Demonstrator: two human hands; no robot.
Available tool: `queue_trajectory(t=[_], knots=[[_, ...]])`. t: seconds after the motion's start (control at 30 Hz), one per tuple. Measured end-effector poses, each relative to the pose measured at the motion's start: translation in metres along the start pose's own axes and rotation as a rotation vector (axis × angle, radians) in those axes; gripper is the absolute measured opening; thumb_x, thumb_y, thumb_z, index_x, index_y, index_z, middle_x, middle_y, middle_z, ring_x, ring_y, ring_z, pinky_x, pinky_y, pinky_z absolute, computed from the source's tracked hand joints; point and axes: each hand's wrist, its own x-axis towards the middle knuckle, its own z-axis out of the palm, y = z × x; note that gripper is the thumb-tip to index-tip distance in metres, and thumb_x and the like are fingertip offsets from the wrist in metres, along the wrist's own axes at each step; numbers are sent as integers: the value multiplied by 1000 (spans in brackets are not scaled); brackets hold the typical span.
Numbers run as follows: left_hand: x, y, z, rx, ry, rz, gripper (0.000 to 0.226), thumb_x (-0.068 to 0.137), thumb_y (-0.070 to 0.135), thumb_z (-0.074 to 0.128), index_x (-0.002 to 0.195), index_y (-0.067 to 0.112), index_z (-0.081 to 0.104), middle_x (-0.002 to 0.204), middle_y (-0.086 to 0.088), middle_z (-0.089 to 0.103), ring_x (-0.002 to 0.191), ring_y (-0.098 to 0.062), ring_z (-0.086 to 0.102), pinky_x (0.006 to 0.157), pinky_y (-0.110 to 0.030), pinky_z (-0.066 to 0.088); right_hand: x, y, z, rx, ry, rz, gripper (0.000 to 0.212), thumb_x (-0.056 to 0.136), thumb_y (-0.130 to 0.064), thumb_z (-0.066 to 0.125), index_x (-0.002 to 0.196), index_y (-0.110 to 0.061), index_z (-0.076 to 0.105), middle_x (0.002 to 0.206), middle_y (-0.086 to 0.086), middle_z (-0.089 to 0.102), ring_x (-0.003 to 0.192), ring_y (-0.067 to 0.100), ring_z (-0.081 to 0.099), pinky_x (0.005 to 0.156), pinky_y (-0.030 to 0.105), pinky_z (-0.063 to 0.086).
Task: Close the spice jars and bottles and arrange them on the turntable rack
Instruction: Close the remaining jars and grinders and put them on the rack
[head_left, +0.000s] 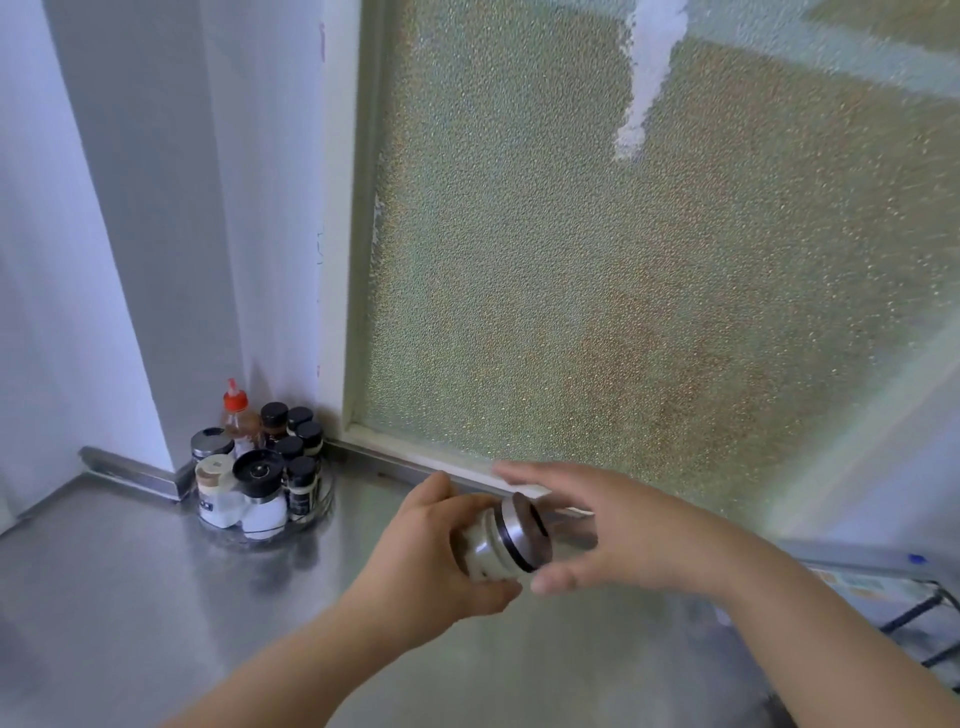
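While the left hand wrapped the small glass jar sideways above the steel counter, the right hand hovered loose-fingered at its silver lid, probably to tighten it; the crowded round turntable rack waited at ten o'clock.

You've got a small glass spice jar with a brushed-metal lid tipped on its side above the counter — lid on, pointing right. Well to its left, the round clear turntable rack sits in the corner, crowded with upright capped jars — black lids, one red-nozzled bottle.
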Motion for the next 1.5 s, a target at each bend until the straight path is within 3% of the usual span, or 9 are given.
queue_trajectory(t=[0.23, 0.4, 0.6, 0.77, 0.9, 1.0, 1.17, 1.3, 1.5], knots=[[-4, 1, 0, 204, 50, 115, 60, 48, 51, 62, 105, 39, 48, 74, 9, 36, 72, -6, 39, 62, -5, 27, 7, -7, 22, 57, 115, 198, 66, 76, -68, 52, 84, -3, 59, 59, 10, 67, 55, 24, 69, 51, 27, 53], [-6, -2, -9, 102, 28, 50, 65, 50, 44, 74, 112, 38, 58, 78, 17, 32, 78, 2, 39, 65, -6, 30, 3, -10, 10, -90, -15, 76, 66, 69, -59, 67, 128, -48, 41, 125, -27, 51, 109, -15, 50, 94, 13, 41], [-9, -2, -15, 70, -2, 4, 62, 52, 37, 81, 110, 31, 60, 81, 15, 35, 79, 0, 40, 65, -5, 33, 11, -23, 11, -65, 103, 95, 57, 72, -73, 47, 114, -37, 59, 87, -9, 71, 70, 1, 68, 70, 22, 56], [-7, -7, -24, 47, 23, -18, 61, 51, 37, 80, 109, 28, 61, 80, 16, 36, 75, 0, 43, 64, -5, 34, 16, -29, 10, -176, -3, 1, 61, 70, -45, 74, 120, -58, 41, 115, -32, 49, 102, -13, 52, 86, 14, 46], [-5, -10, -29, 8, 22, -60, 61, 50, 35, 84, 107, 29, 62, 81, 13, 38, 74, -1, 45, 65, -6, 37, 28, -36, 20, -134, 113, 42, 48, 76, -68, 49, 115, -42, 52, 81, -16, 69, 75, 1, 67, 80, 27, 52], [-3, -14, -36, 2, 30, -78, 61, 52, 32, 85, 109, 29, 61, 81, 15, 38, 77, 5, 46, 67, -3, 37, 31, -35, 15, -210, 28, 17, 64, 71, -66, 60, 129, -56, 32, 124, -27, 50, 106, -8, 53, 90, 18, 42], [0, -19, -38, 22, 47, -99, 63, 52, 32, 85, 111, 28, 61, 80, 14, 36, 77, 9, 44, 66, -3, 37, 41, -36, 21, -219, 144, -5, 49, 71, -67, 56, 114, -44, 51, 92, -15, 67, 73, -7, 63, 75, 22, 51], [2, -21, -41, 36, 76, -130, 68, 53, 32, 85, 115, 26, 58, 80, 15, 38, 74, 7, 47, 69, -2, 37, 41, -30, 15, -192, 16, -28, 74, 70, -53, 70, 130, -60, 27, 130, -28, 43, 109, -7, 51, 97, 24, 43], [4, -22, -37, 56, 10, -173, 56, 53, 35, 85, 104, 28, 64, 80, 12, 39, 69, -1, 46, 62, -6, 37, 47, -29, 21, -262, 107, -26, 51, 76, -56, 62, 124, -44, 48, 101, -19, 62, 82, -4, 58, 75, 16, 44]])
